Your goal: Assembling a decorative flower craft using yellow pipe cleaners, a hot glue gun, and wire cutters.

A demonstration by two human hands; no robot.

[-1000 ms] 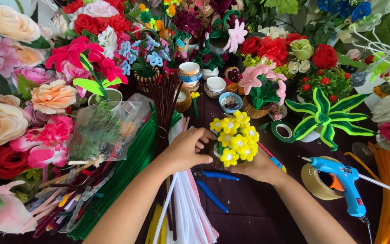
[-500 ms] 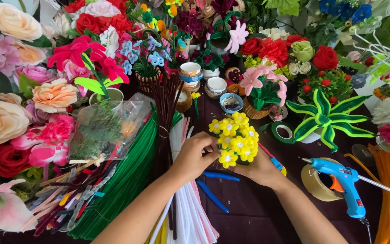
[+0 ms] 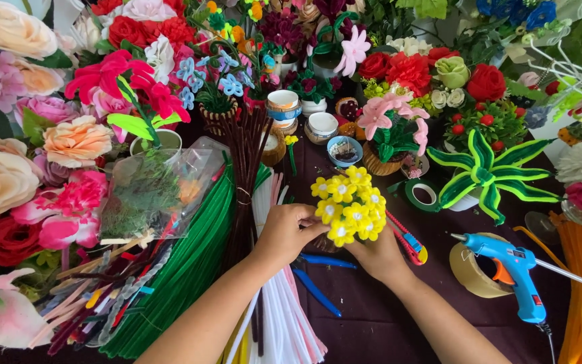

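well, the dark purple table [image 3: 372,323] runs under everything, though most of it is buried and only a bare patch shows between and below the forearms. far left of the hands a bank of large fabric flowers [image 3: 8,168] in cream, pink and red is cut off by the frame edge. just left of the left hand lie bundles of pipe cleaners: a thick green bundle [image 3: 190,263], a dark brown bundle [image 3: 244,168] standing above the wrist, and white ones [image 3: 291,323] that the left forearm partly covers. a clear plastic bag [image 3: 156,189] sits on the green bundle, its contents hard to make out. right of the hands are a striped green pipe-cleaner plant [image 3: 486,175], a blue glue gun [image 3: 513,269] and a roll of tape [image 3: 473,269] half hidden behind it. the left hand [image 3: 287,232] is curled, fingertips pinching at the lower left edge of the yellow flower bunch [image 3: 348,205]. the right hand [image 3: 378,256] is closed beneath the bunch, holding it up from below; its fingers are mostly hidden by the blossoms, and the stems cannot be seen. blue pliers [image 3: 318,276] lie just below the hands, partly covered, and a red cutter [image 3: 409,239] pokes out beside the right hand.
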